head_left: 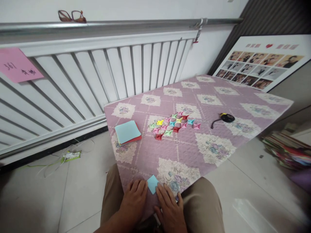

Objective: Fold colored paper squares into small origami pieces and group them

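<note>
A small light-blue paper square [153, 184], folded down and turned cornerwise, lies at the near end of the table between my hands. My left hand [133, 199] is closed at its left corner, fingers bent and pressed together. On the right, my right hand [170, 205] lies with fingers stretched out, its fingertips touching the paper's lower right edge and its thumb apart. Farther left sits a stack of square coloured paper [128, 131], light blue on top and red beneath. Several small folded paper stars [172, 124] in pink, red, yellow, green and blue stand in rows mid-table.
A black object with a short cord or strap [227, 117] lies on the patterned tablecloth [155, 155] at the right. Behind are a white radiator [136, 69] and a pipe carrying glasses [72, 16]. A photo board [264, 63] leans at the far right; a power strip [71, 156] lies on the floor.
</note>
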The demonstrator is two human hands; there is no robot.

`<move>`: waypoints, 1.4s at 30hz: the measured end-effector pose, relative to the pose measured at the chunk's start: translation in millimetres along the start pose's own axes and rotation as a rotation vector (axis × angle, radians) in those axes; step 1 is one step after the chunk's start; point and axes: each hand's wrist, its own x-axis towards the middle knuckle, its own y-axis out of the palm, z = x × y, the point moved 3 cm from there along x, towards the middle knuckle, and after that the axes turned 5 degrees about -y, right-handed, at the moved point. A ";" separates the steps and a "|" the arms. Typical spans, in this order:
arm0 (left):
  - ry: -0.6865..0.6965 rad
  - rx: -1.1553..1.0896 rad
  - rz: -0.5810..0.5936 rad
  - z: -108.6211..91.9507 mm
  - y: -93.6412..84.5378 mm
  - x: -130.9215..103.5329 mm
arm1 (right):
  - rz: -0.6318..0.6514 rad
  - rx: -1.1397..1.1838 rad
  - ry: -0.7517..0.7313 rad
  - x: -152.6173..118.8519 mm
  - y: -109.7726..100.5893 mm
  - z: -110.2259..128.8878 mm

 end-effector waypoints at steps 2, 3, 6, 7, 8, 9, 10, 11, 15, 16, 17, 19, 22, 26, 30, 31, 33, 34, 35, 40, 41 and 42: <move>-0.014 -0.006 0.014 -0.8 -3.7 1.0 | -0.011 0.020 0.012 3.9 -2.0 -1.0; -0.024 -0.015 0.009 -1.6 -7.4 2.0 | -0.021 0.036 0.029 7.1 -3.7 -1.7; -0.075 -0.067 -0.036 -5.3 -25.4 9.3 | -0.051 0.113 0.131 21.1 -9.4 -4.1; -0.100 -0.087 -0.036 -6.7 -32.4 13.4 | -0.055 0.143 0.170 26.6 -10.8 -4.9; -0.116 -0.102 -0.014 -8.3 -38.7 18.3 | -0.051 0.166 0.209 32.1 -11.6 -5.8; -0.129 -0.105 0.023 -9.7 -44.3 23.6 | -0.039 0.181 0.247 37.3 -11.9 -6.8; -0.158 -0.097 0.060 -10.4 -49.1 28.8 | -0.026 0.189 0.281 42.0 -11.8 -8.2; -0.177 -0.092 0.093 -10.8 -53.0 33.7 | -0.011 0.195 0.298 46.2 -11.6 -9.5; -0.181 -0.118 0.109 -9.1 -61.1 45.5 | 0.034 0.153 0.319 56.6 -12.6 -16.0; -0.181 -0.128 0.110 -7.8 -61.0 46.6 | 0.059 0.140 0.326 58.2 -12.9 -17.7; -0.179 -0.139 0.113 -6.3 -60.4 47.3 | 0.087 0.136 0.335 59.7 -13.2 -19.2; -0.169 -0.158 0.124 -3.5 -58.0 48.6 | 0.134 0.150 0.351 62.8 -13.5 -21.4; -0.151 -0.189 0.132 -1.0 -53.8 51.0 | 0.147 0.183 0.358 66.7 -14.5 -23.1; -0.133 -0.237 0.106 -1.1 -47.6 50.8 | 0.131 0.221 0.372 66.3 -16.1 -23.4; -0.117 -0.273 0.092 -0.5 -39.1 47.2 | 0.117 0.284 0.349 62.3 -17.3 -20.6; -0.103 -0.277 0.095 0.1 -37.3 46.7 | 0.113 0.300 0.338 61.7 -17.5 -19.8; -0.059 -0.279 0.103 1.2 -35.0 46.9 | 0.107 0.329 0.313 61.2 -17.7 -18.6; -0.033 -0.277 0.108 1.7 -34.7 47.2 | 0.106 0.344 0.296 61.4 -17.8 -18.3; -0.009 -0.275 0.110 2.1 -34.8 47.5 | 0.106 0.360 0.275 61.9 -18.0 -18.2; 0.049 -0.247 0.068 2.1 -41.9 44.9 | 0.102 0.423 0.155 66.4 -22.8 -21.0; 0.047 -0.237 0.045 1.8 -44.0 43.5 | 0.097 0.431 0.132 67.8 -24.8 -21.4; 0.040 -0.224 0.017 1.7 -46.0 42.2 | 0.093 0.439 0.112 69.3 -26.7 -21.7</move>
